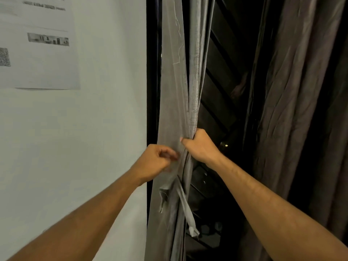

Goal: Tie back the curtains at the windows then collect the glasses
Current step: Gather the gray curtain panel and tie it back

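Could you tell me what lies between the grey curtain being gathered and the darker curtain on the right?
In the head view, only the dark window with its slanted frame bars lies between the grey curtain and the darker curtain.

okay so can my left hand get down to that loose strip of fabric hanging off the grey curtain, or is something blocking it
Probably yes. The left hand pinches the grey curtain just above the hanging strip, and nothing lies between them. It would have to release its grip first, while the right hand holds the bunched fabric.
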`<state>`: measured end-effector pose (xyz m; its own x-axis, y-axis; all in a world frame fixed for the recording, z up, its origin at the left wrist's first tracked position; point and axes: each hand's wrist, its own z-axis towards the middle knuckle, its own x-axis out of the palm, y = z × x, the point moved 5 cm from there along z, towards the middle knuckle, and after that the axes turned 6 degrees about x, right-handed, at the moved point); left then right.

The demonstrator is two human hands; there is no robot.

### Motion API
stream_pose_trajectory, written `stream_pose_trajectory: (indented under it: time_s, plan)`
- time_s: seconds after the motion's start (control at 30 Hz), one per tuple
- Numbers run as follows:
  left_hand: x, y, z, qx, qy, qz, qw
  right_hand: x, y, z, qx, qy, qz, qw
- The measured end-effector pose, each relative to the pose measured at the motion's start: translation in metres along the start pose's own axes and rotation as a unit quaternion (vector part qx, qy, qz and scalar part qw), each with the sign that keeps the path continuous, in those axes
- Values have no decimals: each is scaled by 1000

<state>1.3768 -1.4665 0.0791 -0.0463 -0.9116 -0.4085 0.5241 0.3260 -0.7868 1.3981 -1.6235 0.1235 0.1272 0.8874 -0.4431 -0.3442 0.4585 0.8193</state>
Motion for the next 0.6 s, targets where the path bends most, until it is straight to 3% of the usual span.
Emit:
stream_pose_trajectory:
  time_s: [0.1, 0.17, 0.33, 0.47, 0.53, 0.6]
  plan:
    - [1, 36, -17, -74, 119, 136, 981, 7, 0, -3, 8, -20, -5, 1000]
    - [4, 45, -26, -93, 122, 149, 977, 14, 1, -4, 15, -29, 18, 999]
    - [-6, 51, -33, -148, 67, 126, 979, 21, -12, -11, 1, -70, 100, 993]
    - [-24, 41, -33, -87, -130, 249, 956, 24, -18, -18, -4, -114, 200, 973]
    - [-20, 40, -35, -74, -152, 213, 962, 28, -17, -20, -7, -130, 212, 969]
    - [-11, 45, -34, -77, -108, 97, 986, 32, -14, -21, -4, -122, 222, 967]
